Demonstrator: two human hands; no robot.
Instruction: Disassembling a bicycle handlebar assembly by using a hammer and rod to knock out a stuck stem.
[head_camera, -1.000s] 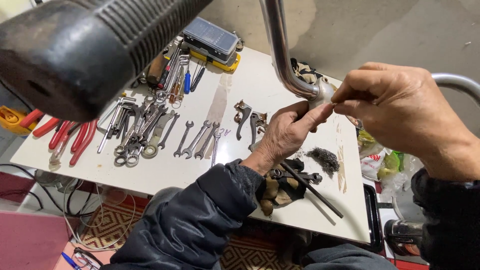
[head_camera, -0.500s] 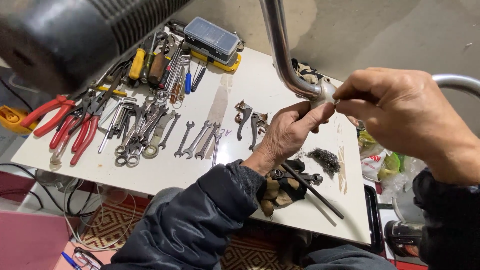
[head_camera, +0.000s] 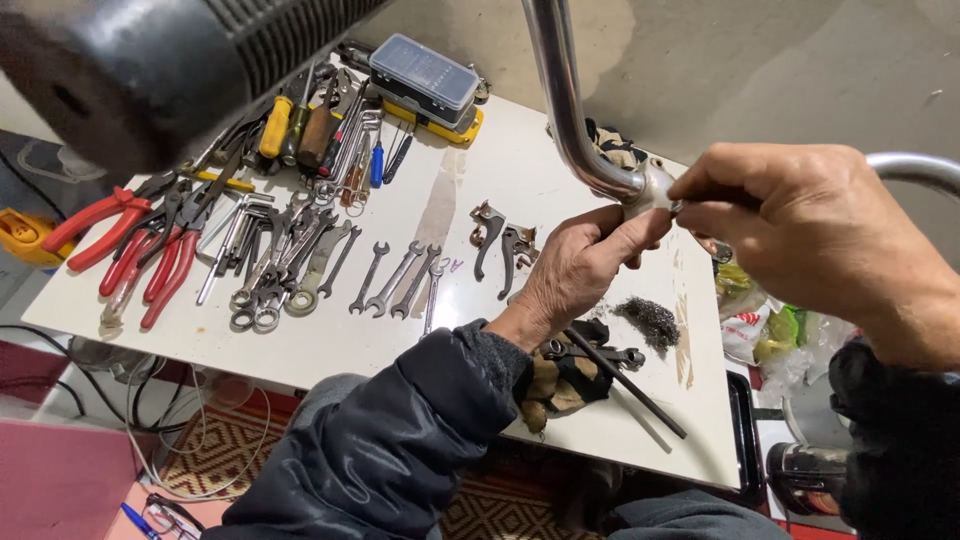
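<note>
Both hands up on a bent chrome tube (head_camera: 565, 110), right above the white table (head_camera: 330, 350). Left hand (head_camera: 575, 265) gripping under the tube's bend, right hand (head_camera: 790, 215) pinching its fitting with fingertips clamped. Just left of the left hand: row of wrenches (head_camera: 395, 280), red pliers (head_camera: 140, 250) further out. Glove (head_camera: 560, 385) and black rod (head_camera: 625, 380) right below.
</note>
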